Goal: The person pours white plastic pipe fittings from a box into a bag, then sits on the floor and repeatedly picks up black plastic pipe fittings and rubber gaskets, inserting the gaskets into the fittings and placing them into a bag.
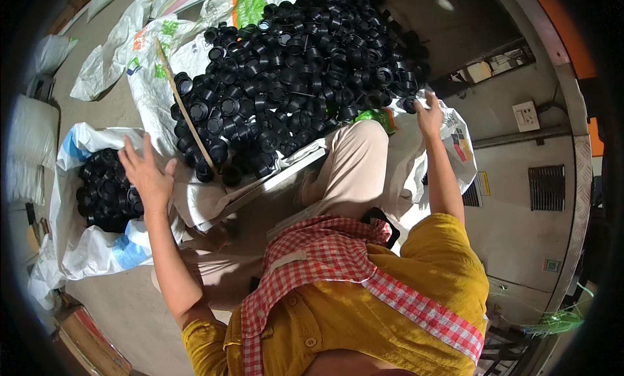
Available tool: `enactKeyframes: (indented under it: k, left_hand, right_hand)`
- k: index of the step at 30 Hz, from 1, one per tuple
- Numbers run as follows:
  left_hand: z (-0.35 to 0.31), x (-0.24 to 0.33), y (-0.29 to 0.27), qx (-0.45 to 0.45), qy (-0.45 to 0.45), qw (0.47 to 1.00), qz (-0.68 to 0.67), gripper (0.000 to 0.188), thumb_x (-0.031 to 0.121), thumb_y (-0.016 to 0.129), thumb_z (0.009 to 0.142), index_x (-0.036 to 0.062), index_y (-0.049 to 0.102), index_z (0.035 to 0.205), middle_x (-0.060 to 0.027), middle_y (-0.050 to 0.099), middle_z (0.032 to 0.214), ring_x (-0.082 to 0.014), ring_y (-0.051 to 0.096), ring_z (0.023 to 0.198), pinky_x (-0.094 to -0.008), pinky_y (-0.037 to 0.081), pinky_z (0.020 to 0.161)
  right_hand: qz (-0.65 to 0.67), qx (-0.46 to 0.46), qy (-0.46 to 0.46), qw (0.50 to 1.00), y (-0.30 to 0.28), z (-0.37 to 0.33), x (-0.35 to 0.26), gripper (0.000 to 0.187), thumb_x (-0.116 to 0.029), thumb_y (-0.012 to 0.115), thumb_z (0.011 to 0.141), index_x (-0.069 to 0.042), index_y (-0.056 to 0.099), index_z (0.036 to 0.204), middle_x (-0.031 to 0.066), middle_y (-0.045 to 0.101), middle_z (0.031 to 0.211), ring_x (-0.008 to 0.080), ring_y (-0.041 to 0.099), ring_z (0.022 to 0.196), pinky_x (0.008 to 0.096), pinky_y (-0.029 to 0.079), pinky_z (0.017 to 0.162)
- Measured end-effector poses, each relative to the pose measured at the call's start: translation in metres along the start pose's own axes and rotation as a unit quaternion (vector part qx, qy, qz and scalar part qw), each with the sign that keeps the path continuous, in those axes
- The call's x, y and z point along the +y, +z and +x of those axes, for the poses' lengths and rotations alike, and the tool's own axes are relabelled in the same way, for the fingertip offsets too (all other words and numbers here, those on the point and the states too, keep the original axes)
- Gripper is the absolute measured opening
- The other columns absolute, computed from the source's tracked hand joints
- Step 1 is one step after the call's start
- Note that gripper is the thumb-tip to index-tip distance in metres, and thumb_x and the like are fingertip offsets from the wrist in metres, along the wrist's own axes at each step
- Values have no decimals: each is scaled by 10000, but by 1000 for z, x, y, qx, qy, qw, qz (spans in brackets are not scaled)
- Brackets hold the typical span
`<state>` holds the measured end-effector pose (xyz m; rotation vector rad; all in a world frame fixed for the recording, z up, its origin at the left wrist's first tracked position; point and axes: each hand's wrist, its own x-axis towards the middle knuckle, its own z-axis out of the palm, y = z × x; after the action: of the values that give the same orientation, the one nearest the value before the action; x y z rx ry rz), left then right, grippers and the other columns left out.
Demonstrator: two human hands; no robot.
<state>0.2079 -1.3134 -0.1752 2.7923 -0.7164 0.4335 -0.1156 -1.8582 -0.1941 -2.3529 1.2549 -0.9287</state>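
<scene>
A large heap of black, round, hollow plastic caps (279, 83) lies on spread white woven sacking in front of me. My left hand (148, 175) has its fingers spread over the edge of an open white sack (68, 249), which holds more black caps (107, 190). Nothing shows in that hand. At the heap's right edge, my right hand (429, 118) has its thumb and fingers apart. A single black cap (409, 105) is right beside its thumb; whether they touch I cannot tell. Below that hand hangs another white sack (463, 145), its inside mostly hidden.
A thin wooden stick (184, 109) lies across the heap's left side. My bent knee (361, 148) stands against the heap's near edge, beside a pale straight edge (273, 184). On the right is a grey metal panel (513, 226) with a white socket (525, 116). Filled white sacks (32, 148) stand far left.
</scene>
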Motion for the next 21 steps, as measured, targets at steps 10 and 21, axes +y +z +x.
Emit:
enactKeyframes:
  k: [10, 21]
  left_hand:
    - [-3, 30, 10, -195, 4, 977, -88, 744, 117, 788, 637, 105, 481, 1314, -182, 203, 1505, -444, 201, 1358, -499, 271, 1075]
    - [-24, 89, 52, -357, -60, 744, -562, 554, 364, 626, 870, -11, 515, 1262, -130, 647, 1043, -214, 625, 931, -339, 517, 772]
  right_hand:
    - [-415, -256, -132, 863, 72, 30, 160, 296, -171, 471, 841, -77, 635, 1068, 190, 631, 1052, 398, 598, 959, 482, 479, 842]
    - [159, -131, -334, 920, 70, -102, -212, 100, -24, 662, 750, -63, 616, 829, 104, 597, 864, 280, 571, 839, 368, 456, 765]
